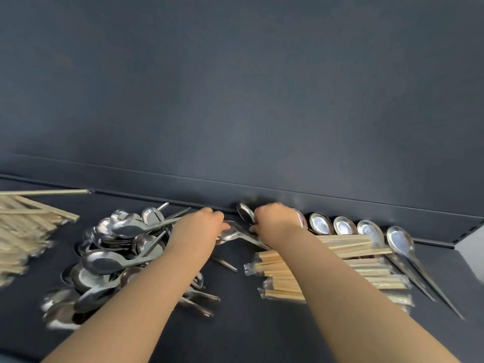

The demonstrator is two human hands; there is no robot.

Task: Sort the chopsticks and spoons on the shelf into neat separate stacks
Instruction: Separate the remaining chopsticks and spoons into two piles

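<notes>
The spoon (232, 233) being handled lies on the dark shelf (262, 323) between the two hands, its bowl toward the left hand (199, 227) and its handle running under the right hand (275, 221). The left hand's fingers curl over the bowl's rim and grip it. The right hand's fingers are hidden behind the hand and blurred, so we cannot tell whether they grasp the handle. To the left sits the spoon heap (112, 252), and beyond it the loose chopsticks (23, 231). To the right, a row of spoons (343, 226) lies against the wrapped chopsticks (366, 271).

We judge the spoon stiff, light and slick — polished metal that would slide out of a loose pinch. We would take it at the neck, where bowl meets handle, so it cannot swing. The wrapped chopsticks look lighter still, with slippery film — better gathered as a bundle from both sides.
</notes>
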